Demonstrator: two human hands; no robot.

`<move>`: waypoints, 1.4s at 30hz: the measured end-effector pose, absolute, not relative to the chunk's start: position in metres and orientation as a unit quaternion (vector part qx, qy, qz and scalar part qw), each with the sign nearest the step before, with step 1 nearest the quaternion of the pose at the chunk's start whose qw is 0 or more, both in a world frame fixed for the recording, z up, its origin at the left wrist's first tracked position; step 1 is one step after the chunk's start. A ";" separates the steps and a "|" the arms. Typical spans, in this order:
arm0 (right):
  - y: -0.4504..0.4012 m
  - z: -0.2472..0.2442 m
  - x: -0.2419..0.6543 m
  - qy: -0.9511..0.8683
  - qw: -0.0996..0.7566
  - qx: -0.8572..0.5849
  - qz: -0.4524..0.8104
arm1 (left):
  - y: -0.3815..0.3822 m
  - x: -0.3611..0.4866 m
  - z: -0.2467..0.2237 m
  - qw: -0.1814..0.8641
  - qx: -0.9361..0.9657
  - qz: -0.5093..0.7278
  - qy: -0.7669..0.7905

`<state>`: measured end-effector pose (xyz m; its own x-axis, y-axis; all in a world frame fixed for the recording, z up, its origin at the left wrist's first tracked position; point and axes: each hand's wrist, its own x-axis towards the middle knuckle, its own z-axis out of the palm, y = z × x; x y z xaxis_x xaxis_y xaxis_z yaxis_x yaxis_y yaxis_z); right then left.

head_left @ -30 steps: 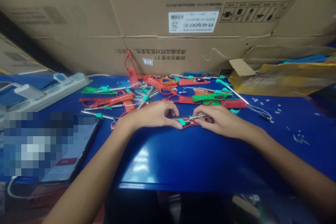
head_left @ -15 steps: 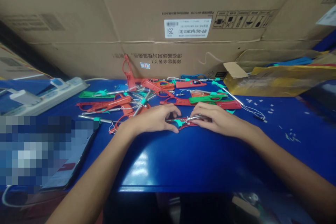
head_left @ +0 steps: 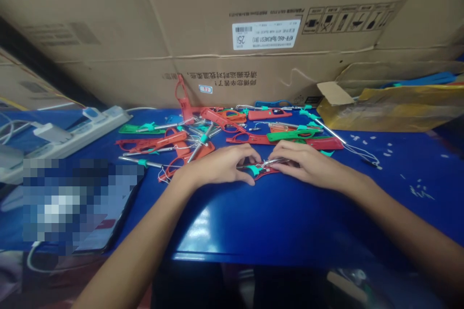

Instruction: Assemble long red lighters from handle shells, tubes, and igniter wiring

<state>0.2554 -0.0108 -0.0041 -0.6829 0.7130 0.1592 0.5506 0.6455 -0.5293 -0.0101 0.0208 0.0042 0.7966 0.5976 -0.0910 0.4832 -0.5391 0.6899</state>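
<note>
In the head view, a red lighter casing lies on the blue table between my hands, with a teal trigger piece and thin white wire in it. My left hand curls round the casing's left part, thumb in front and fingers behind. Over the right part, my right hand pinches a shiny metal tube against the casing. Its fingertips partly hide the tube. Just behind my hands are more red casings, a green casing and metal rods with teal pieces.
A large cardboard box walls off the back. A yellow-taped carton stands at the right, with small white scraps in front of it. On the left are a white power strip and a tablet-like device, partly pixelated.
The whole view has shifted slightly, so everything appears a little further right. Both hands keep nearly the same grip on the casing and tube.
</note>
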 end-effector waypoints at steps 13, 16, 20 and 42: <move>-0.011 -0.003 0.255 -0.886 0.187 -0.357 0.231 | 0.024 -0.012 -0.004 0.354 0.892 0.094 0.263; -0.011 -0.002 0.255 -0.882 0.185 -0.363 0.238 | 0.023 -0.012 -0.001 0.345 0.895 0.090 0.269; -0.013 -0.002 0.255 -0.882 0.182 -0.370 0.229 | 0.021 -0.011 0.003 0.341 0.895 0.083 0.276; -0.015 -0.005 0.250 -0.879 0.185 -0.398 0.184 | 0.013 -0.010 0.013 0.235 0.931 0.059 0.272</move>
<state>0.2501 -0.0153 -0.0052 -0.6145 0.7683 0.1793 0.6321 0.6154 -0.4709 -0.0102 0.0129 0.0130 0.8455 0.5337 -0.0182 0.4784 -0.7419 0.4698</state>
